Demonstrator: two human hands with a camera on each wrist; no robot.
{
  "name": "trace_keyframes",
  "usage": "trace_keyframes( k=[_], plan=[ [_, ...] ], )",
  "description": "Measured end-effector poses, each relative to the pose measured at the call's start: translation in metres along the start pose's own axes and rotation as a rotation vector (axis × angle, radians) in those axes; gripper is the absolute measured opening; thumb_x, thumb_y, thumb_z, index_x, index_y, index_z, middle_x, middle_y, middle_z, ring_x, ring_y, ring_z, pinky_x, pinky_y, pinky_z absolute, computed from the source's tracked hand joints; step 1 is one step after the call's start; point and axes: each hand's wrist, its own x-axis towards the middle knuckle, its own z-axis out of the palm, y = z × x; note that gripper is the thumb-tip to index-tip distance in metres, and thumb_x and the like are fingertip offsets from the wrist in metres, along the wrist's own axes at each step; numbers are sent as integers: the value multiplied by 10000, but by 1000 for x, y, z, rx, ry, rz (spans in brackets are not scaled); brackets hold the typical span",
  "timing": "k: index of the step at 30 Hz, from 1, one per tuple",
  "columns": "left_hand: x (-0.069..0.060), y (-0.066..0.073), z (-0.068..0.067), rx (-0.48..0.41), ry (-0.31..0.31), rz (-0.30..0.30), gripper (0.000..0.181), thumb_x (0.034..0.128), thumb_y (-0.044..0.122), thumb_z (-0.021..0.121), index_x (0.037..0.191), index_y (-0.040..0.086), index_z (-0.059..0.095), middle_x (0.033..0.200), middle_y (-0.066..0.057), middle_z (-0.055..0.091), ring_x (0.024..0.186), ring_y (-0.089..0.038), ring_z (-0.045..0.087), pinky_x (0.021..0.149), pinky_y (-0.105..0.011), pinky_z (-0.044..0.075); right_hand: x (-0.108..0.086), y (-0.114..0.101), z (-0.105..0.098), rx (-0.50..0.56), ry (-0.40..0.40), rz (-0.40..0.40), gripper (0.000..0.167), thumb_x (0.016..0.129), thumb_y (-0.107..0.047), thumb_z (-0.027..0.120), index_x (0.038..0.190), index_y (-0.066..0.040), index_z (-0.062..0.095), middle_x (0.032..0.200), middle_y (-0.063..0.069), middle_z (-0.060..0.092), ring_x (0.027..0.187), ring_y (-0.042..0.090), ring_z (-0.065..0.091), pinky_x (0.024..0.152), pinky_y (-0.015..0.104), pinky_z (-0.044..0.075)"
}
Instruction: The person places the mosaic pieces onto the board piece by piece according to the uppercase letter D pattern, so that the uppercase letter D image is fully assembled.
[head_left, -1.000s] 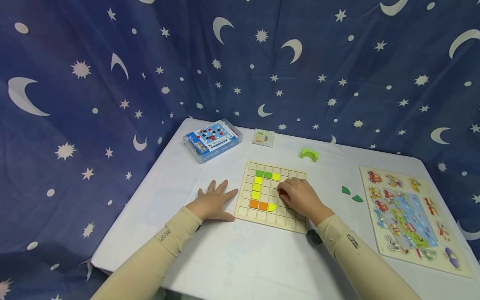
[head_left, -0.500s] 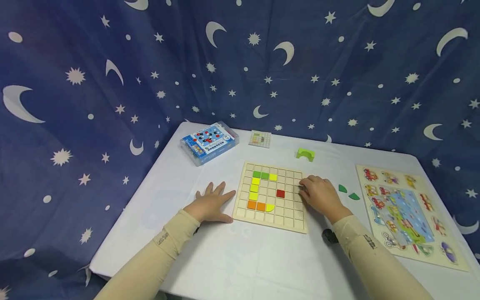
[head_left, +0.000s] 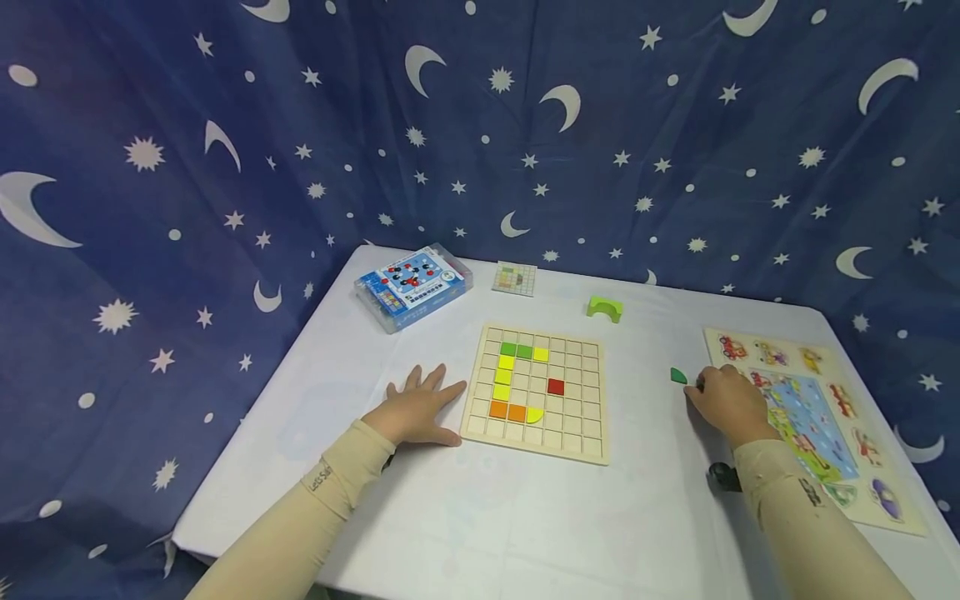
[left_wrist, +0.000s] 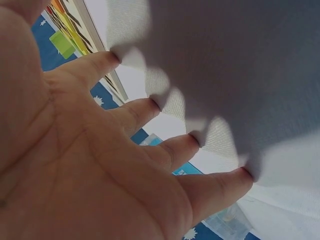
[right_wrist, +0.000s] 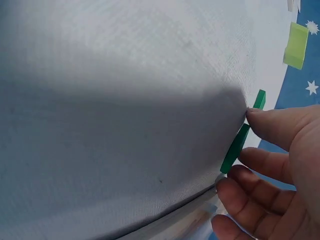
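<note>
My left hand [head_left: 418, 408] lies beside the left edge of a wooden grid board [head_left: 573, 437]. Its fingers are spread, and in the left wrist view the fingertips touch the white cloth. Green, yellow and orange tiles make a bracket shape on the board; a red square tile [head_left: 556, 387] sits to their right. Over on the right, my right hand [head_left: 729, 406] has thumb and fingers around a green quarter-circle tile [right_wrist: 235, 150], low at the cloth. Another green quarter-circle tile [head_left: 678, 376] lies just left of that hand, partly behind the thumb in the right wrist view.
A wooden vehicle puzzle [head_left: 892, 508] with a picture sheet on it lies right of the right hand, partly covered by the arm. At the back stand a blue boxed set [head_left: 415, 287], a small pattern card [head_left: 514, 279] and a light green arch block [head_left: 604, 309].
My right hand has left the board, uncovering the red tile, and moved right to one of the green quarter-circle tiles. The left hand stays in place. The head view has shifted slightly.
</note>
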Motion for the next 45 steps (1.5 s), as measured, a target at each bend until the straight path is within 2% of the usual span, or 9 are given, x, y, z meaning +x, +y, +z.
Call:
trace_keyframes(
  k=[9, 14, 19, 22, 29, 33, 39, 45],
  plan=[
    [2, -1, 3, -2, 2, -1, 923, 773, 541, 786, 1546, 261, 366, 1639, -177, 165, 1454, -552, 82, 1022, -815, 183, -1, -5, -3, -10, -30, 7, 313, 939, -158, 641, 1063, 129, 624, 915, 264, 594, 839, 397, 584, 726, 544, 488],
    [1, -1, 2, -3, 1, 0, 920, 774, 534, 788, 1545, 255, 371, 1637, -182, 169, 1451, -558, 87, 1016, -818, 191, -4, -6, -3, 1, -25, -6, 289, 910, -79, 643, 1100, 138, 626, 959, 293, 598, 906, 443, 583, 797, 583, 487],
    [2, 0, 1, 6, 0, -2, 915, 781, 535, 784, 1547, 263, 364, 1640, -173, 165, 1455, -553, 85, 1018, -814, 197, -8, -7, 0, 14, 12, -39, 261, 878, -3, 623, 1120, 91, 653, 1049, 324, 600, 1010, 508, 566, 850, 642, 461],
    [2, 0, 0, 9, 1, 0, 916, 781, 536, 783, 1547, 260, 365, 1639, -176, 165, 1454, -555, 84, 1015, -817, 195, -10, -8, 4, 31, 47, -90, 261, 859, 25, 628, 1113, 66, 665, 1097, 311, 612, 1062, 523, 561, 876, 659, 450],
    [5, -3, 3, 11, -3, -10, 927, 776, 548, 781, 1551, 270, 355, 1644, -171, 149, 1460, -545, 66, 1029, -811, 178, -17, -21, 15, 44, 151, -312, 248, 835, 71, 644, 1061, -11, 705, 1096, 212, 681, 1096, 449, 596, 934, 613, 455],
    [5, -3, 3, 10, 1, -8, 927, 772, 542, 786, 1549, 268, 360, 1643, -170, 154, 1459, -548, 70, 1027, -811, 181, -23, -38, 20, 48, 167, -366, 247, 843, 68, 662, 1049, -56, 716, 1101, 148, 699, 1125, 409, 605, 945, 591, 456],
    [4, -2, 4, 14, 4, -8, 927, 772, 545, 785, 1549, 270, 360, 1642, -172, 159, 1458, -547, 77, 1026, -810, 187, -30, -59, 27, 52, 212, -472, 274, 812, 97, 689, 998, -100, 731, 1065, 74, 716, 1021, 308, 651, 899, 516, 501],
    [5, -2, 4, 17, 2, -9, 932, 775, 555, 777, 1553, 273, 348, 1644, -169, 149, 1461, -542, 68, 1031, -808, 180, -35, -71, 31, 35, 189, -499, 288, 823, 68, 706, 1023, -139, 723, 1126, 51, 701, 1063, 270, 631, 935, 491, 496]
  ],
)
